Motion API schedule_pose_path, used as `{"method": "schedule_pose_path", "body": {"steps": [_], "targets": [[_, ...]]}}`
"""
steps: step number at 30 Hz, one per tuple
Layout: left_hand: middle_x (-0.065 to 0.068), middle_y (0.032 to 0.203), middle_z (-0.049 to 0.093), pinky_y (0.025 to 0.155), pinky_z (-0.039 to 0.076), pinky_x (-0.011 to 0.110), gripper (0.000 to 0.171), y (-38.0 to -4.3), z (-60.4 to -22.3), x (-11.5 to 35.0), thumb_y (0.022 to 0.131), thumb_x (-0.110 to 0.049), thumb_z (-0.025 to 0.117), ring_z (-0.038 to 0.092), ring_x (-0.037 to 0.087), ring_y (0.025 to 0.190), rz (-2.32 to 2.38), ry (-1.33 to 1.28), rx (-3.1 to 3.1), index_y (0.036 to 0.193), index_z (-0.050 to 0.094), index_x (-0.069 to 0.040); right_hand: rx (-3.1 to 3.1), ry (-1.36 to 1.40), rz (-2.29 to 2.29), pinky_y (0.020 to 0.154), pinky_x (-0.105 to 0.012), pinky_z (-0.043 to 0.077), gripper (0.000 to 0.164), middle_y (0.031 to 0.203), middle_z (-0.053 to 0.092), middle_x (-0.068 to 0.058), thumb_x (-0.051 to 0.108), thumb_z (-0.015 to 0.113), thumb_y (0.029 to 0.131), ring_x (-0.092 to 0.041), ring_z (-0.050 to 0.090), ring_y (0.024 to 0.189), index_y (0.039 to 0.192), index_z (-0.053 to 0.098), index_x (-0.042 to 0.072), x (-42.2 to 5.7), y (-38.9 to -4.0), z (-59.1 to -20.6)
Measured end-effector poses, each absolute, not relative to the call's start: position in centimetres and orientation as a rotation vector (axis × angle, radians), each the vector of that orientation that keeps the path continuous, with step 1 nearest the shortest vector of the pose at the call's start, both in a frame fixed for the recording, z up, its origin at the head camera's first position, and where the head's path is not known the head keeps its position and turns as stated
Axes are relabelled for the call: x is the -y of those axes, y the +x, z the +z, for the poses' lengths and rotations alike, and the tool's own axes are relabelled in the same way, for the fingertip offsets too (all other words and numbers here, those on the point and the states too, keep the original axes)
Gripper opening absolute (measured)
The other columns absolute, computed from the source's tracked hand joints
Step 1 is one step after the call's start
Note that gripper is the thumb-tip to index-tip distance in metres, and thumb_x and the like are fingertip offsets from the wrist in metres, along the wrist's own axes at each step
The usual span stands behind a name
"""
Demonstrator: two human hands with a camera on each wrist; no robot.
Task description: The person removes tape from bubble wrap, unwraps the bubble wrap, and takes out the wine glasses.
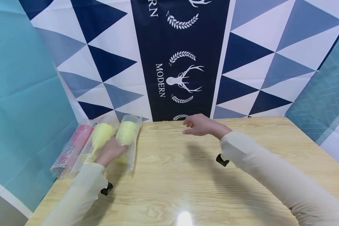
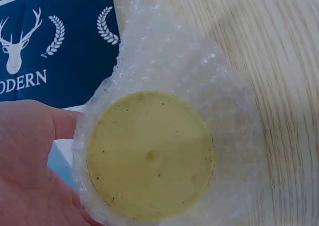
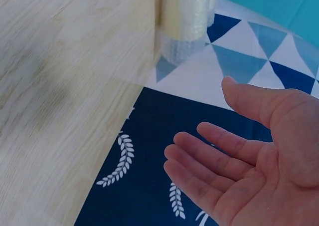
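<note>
Bubble wrap encloses a yellow goblet (image 1: 126, 131), the rightmost of a row lying on the table's left side. My left hand (image 1: 112, 151) grips its lower part through the wrap. In the left wrist view, the goblet's round base (image 2: 149, 156) faces the camera, with thumb and fingers at the wrap's edge. Just left of this hand lies another wrapped yellow goblet (image 1: 101, 135), its stem showing through. A red wrapped item (image 1: 80, 138) is at the row's left end. Over the back middle of the table, my right hand (image 1: 199, 125) holds nothing, its fingers loosely bent in the right wrist view.
The wood-grain table (image 1: 169, 175) runs back to a patterned cloth (image 1: 183, 106) with triangles and a deer print. A teal panel (image 1: 25, 103) stands along the left side, close to the red wrapped item. Another teal panel (image 1: 322, 94) is at the right.
</note>
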State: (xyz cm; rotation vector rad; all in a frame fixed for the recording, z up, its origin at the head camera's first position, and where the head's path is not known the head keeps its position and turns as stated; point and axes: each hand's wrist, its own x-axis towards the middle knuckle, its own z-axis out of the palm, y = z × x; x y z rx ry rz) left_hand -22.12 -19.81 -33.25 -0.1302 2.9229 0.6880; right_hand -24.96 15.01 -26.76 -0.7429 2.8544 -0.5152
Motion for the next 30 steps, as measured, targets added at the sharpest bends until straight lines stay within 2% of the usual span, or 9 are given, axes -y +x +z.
{"method": "schedule_pose_path", "body": {"steps": [2, 5, 12, 18, 25, 30], "targets": [[0.043, 0.137, 0.043, 0.101, 0.046, 0.055, 0.081, -21.9, -33.4, 19.9, 0.092, -0.037, 0.054, 0.053, 0.047, 0.118, 0.720, -0.133, -2.921, 0.140, 0.027, 0.021, -2.837, -0.747, -0.513, 0.100, -0.044, 0.052, 0.042, 0.124, 0.067, -0.020, 0.027, 0.063, 0.094, -0.031, 0.065, 0.113, 0.125, 0.061, 0.000, -14.4, -25.1, -26.8], [0.042, 0.140, 0.040, 0.103, 0.045, 0.055, 0.080, -21.7, -33.8, 19.9, 0.092, -0.035, 0.054, 0.051, 0.046, 0.122, 0.778, -0.136, -2.907, 0.141, 0.025, 0.022, -2.824, -0.754, -0.496, 0.098, -0.043, 0.052, 0.041, 0.122, 0.068, -0.019, 0.027, 0.063, 0.094, -0.030, 0.065, 0.112, 0.124, 0.061, 0.000, -13.7, -25.1, -26.8], [0.043, 0.151, 0.023, 0.117, 0.031, 0.056, 0.087, -21.8, -34.0, 18.9, 0.092, -0.034, 0.054, 0.031, 0.052, 0.140, 0.827, -0.116, -2.857, 0.144, 0.014, 0.024, -2.855, -0.736, -0.429, 0.098, -0.042, 0.053, 0.039, 0.118, 0.070, -0.018, 0.026, 0.064, 0.094, -0.030, 0.066, 0.110, 0.122, 0.062, -0.001, -13.5, -25.2, -26.6], [0.041, 0.154, 0.015, 0.120, 0.025, 0.057, 0.091, -21.3, -33.5, 18.0, 0.094, -0.039, 0.051, 0.021, 0.054, 0.143, 0.793, -0.106, -2.810, 0.146, 0.009, 0.022, -2.857, -0.748, -0.433, 0.097, -0.042, 0.053, 0.038, 0.117, 0.069, -0.018, 0.026, 0.063, 0.094, -0.029, 0.066, 0.109, 0.121, 0.063, -0.001, -13.1, -25.3, -26.3], [0.040, 0.155, 0.016, 0.119, 0.027, 0.057, 0.091, -21.3, -33.1, 16.8, 0.095, -0.041, 0.050, 0.022, 0.053, 0.144, 0.822, -0.088, -2.767, 0.147, 0.009, 0.020, -2.877, -0.757, -0.422, 0.096, -0.042, 0.053, 0.037, 0.116, 0.069, -0.017, 0.026, 0.063, 0.094, -0.029, 0.065, 0.107, 0.120, 0.063, 0.000, -13.0, -25.3, -26.0], [0.040, 0.150, 0.029, 0.115, 0.034, 0.056, 0.086, -21.2, -33.4, 15.9, 0.094, -0.040, 0.054, 0.033, 0.052, 0.139, 0.846, -0.081, -2.782, 0.145, 0.020, 0.021, -2.870, -0.752, -0.441, 0.097, -0.042, 0.053, 0.037, 0.118, 0.069, -0.019, 0.025, 0.063, 0.094, -0.030, 0.066, 0.109, 0.120, 0.063, -0.001, -13.0, -25.3, -26.1]]}}
